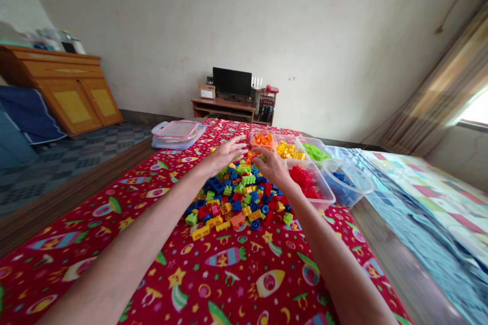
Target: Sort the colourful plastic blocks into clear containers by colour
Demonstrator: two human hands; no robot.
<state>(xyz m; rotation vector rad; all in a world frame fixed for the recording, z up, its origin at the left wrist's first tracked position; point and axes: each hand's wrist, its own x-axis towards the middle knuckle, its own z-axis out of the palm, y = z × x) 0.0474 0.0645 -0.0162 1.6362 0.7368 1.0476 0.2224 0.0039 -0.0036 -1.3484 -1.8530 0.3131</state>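
From where I'm watching, the left hand and right hand reach over the far edge of a heap of plastic bricks, mid-frame on a red rocket-print cloth. The left fingers are spread; the right fingers curl loosely, and I can't tell whether they pinch a brick. Just right of the heap, toward the upper right, sit a clear tub of orange bricks, a clear tub of yellow bricks, a clear tub of red bricks and a round tub of blue bricks
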